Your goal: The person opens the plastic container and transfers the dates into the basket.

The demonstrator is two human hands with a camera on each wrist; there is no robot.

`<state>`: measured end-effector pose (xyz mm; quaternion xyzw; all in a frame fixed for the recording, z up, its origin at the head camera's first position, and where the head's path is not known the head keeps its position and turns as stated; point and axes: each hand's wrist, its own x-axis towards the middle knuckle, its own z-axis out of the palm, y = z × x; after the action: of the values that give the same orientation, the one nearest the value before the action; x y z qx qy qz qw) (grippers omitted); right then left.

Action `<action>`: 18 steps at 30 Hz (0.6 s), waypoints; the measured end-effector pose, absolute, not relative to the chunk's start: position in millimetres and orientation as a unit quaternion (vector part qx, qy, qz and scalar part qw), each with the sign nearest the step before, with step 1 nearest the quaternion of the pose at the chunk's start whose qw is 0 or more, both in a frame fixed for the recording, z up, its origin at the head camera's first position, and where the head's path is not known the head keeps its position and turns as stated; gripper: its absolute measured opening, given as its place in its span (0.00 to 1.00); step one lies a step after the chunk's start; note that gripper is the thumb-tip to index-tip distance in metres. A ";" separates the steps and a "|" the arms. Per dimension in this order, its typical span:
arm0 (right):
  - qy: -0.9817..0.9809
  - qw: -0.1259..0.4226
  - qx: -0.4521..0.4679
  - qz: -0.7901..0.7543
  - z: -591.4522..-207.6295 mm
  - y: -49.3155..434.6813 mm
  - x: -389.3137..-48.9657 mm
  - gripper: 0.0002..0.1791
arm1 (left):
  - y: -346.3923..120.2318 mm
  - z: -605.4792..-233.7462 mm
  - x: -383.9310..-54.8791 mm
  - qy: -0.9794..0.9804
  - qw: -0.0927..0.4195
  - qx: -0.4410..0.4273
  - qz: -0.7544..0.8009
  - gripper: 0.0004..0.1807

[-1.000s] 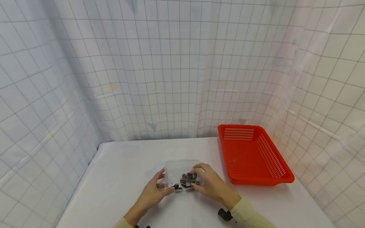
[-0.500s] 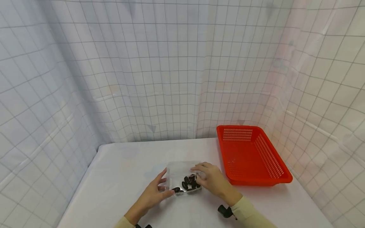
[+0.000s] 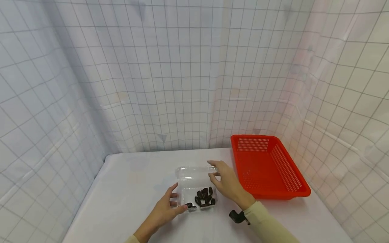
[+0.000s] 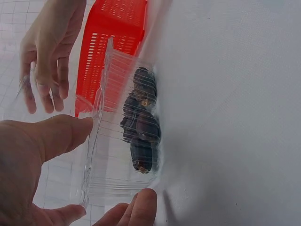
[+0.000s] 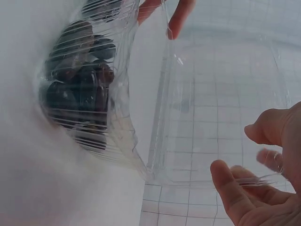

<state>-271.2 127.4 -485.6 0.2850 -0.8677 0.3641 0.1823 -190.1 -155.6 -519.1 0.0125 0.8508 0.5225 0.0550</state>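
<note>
**Clear plastic box (image 3: 187, 193), open in my grip**

I am holding the box by its left side; its ribbed base is sitting level on a white tabletop (image 3: 133, 192), its lid (image 3: 194, 172) rising behind. Inside, glossy dark-brown oval pieces (image 3: 208, 199) are clustering mostly right.

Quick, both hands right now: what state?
Left hand: holding the clear clamshell container at its left side.
Right hand: open, loose, at the right edge of the raised lid.

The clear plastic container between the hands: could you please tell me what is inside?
Dark, oval, date-like pieces lie in the clear container, mostly toward its right side. Several overlap, hiding whatever is beneath; the left hand covers the near left corner.
</note>
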 end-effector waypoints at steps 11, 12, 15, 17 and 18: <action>-0.897 0.073 0.187 0.394 -488.1 114.3 -281.6 0.56 | -151.4 -516.1 -192.8 0.880 0.045 0.039 0.472 0.59; -0.901 0.066 0.183 0.388 -489.4 114.0 -281.9 0.57 | -151.3 -516.5 -193.3 0.878 0.044 0.042 0.474 0.59; -0.908 0.047 0.182 0.375 -494.6 116.3 -283.9 0.56 | -151.3 -516.6 -194.5 0.874 0.041 0.051 0.482 0.59; -0.911 0.037 0.186 0.366 -502.3 120.0 -287.9 0.54 | -151.4 -516.7 -195.2 0.870 0.038 0.057 0.488 0.59; -0.914 0.040 0.197 0.352 -513.3 123.6 -293.5 0.52 | -151.2 -516.8 -195.5 0.869 0.037 0.060 0.490 0.59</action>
<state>-293.5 123.6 -513.3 0.1975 -0.9139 0.3525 0.0404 -195.5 -151.2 -516.8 0.0602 0.8690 0.4896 0.0375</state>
